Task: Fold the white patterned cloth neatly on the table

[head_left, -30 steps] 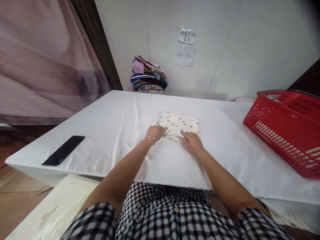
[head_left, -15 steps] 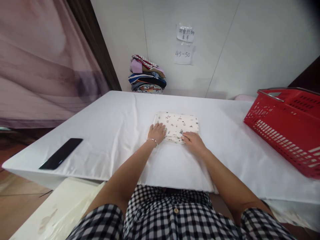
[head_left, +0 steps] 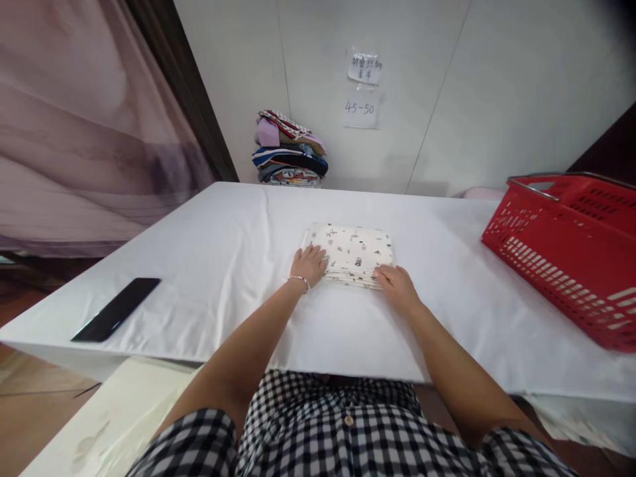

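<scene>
One folded printed cloth (head_left: 352,255) on tabletop (head_left: 238,265).
Left hand (head_left: 310,264) flat on its corner; right hand (head_left: 396,288) loosely curled, touching near edge.

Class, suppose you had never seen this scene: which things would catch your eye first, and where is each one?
First, the two hands at the table's middle: the left hand and right hand rest flat on the near corners of a folded patterned cloth lying on the white table. Next, the bright red basket at the right edge. A black phone lies near the left edge.
</scene>
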Tool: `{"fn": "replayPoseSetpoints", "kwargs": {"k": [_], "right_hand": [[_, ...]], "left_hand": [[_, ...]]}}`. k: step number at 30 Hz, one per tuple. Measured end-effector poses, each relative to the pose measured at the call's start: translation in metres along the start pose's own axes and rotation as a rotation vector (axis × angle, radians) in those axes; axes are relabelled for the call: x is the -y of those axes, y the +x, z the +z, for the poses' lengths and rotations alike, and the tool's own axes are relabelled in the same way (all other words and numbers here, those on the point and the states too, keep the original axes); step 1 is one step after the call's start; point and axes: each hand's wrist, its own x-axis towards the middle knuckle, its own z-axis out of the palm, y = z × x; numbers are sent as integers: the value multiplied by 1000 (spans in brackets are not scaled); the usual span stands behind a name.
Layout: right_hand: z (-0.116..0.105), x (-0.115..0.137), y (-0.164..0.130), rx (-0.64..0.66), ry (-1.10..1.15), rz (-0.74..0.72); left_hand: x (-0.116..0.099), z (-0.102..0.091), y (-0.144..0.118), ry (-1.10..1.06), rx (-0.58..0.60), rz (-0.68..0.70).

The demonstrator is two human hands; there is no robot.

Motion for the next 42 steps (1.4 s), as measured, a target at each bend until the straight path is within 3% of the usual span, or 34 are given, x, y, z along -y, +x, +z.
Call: {"fn": "replayPoseSetpoints", "kwargs": {"k": [42], "right_hand": [[-1,9,5,10,23,38]], "left_hand": [[-7,-5,-5,47,1,-45]]}}
